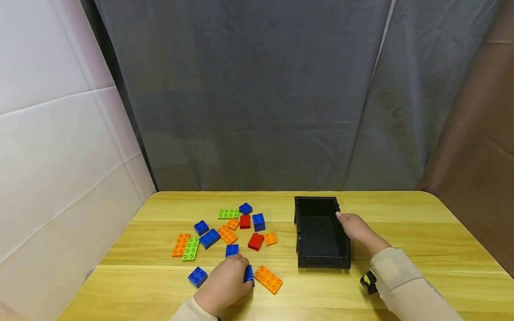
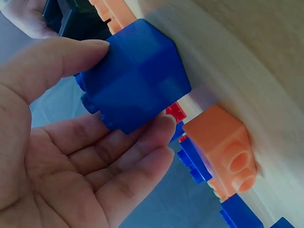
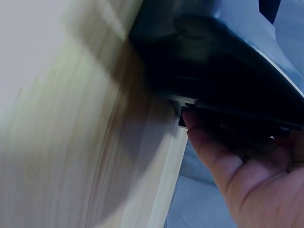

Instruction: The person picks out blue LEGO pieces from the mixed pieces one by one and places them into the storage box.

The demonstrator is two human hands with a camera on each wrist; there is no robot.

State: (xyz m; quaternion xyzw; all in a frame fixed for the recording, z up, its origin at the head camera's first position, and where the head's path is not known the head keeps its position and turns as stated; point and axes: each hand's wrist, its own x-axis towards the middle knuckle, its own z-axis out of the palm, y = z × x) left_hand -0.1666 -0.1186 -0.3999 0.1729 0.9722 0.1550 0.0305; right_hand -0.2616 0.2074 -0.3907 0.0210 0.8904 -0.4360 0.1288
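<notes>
My left hand (image 1: 225, 281) pinches a blue toy brick (image 2: 137, 76) between thumb and fingers; from the head it is partly covered by the hand. In the left wrist view an orange brick (image 2: 216, 145) stands just beyond the fingertips. A flat orange brick (image 1: 268, 279) lies right of this hand, a blue brick (image 1: 197, 277) to its left, and another blue brick (image 1: 231, 250) above it. My right hand (image 1: 357, 229) grips the right side wall of a black open-topped bin (image 1: 323, 262), thumb at the rim. No brick shows inside the bin.
Several blue, orange, green and red bricks lie scattered left of the bin, among them a green brick (image 1: 190, 249) and a red brick (image 1: 255, 241). The wooden table (image 1: 421, 232) ends at a grey cloth (image 1: 257, 98) behind.
</notes>
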